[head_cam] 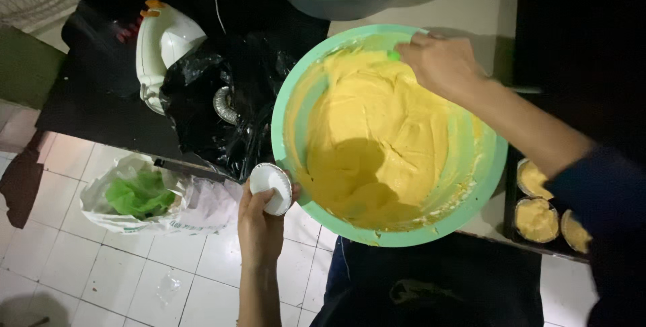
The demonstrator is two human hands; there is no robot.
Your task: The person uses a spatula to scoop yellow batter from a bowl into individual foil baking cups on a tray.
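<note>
Over a white tiled floor point(134, 260), the left hand point(261, 223) closed its grip on a light, easily crushed paper cup point(271, 188), held by its rim beside the green bowl point(296, 105) of batter point(377, 138); the right hand point(441, 64) gripped a green utensil point(393, 55) at the bowl's far rim

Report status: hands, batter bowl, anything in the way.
Left hand holds white paper cup at rim of green bowl. Right hand grips green utensil in yellow batter. Nothing between them.
</note>
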